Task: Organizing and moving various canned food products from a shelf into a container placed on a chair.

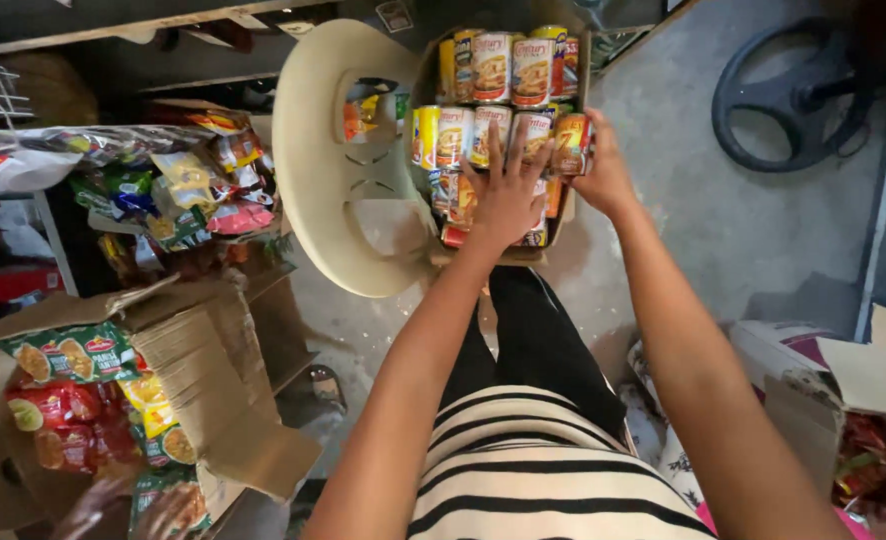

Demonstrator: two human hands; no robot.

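Left hand [506, 190] lay flat and open-fingered on the cans [483, 135] stacked sideways in the cardboard box [563, 215], while the right hand [601, 170] gripped the orange can [570, 143] at the row's right end.

Labelled cans [483, 130] stacked lying in rows inside open cardboard box [553, 245] on chair.

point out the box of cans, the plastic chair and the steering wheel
box of cans [575, 214]: head view, on its right cardboard wall
plastic chair [313, 150]: head view, on the beige backrest
steering wheel [738, 75]: head view, on the left of its black rim
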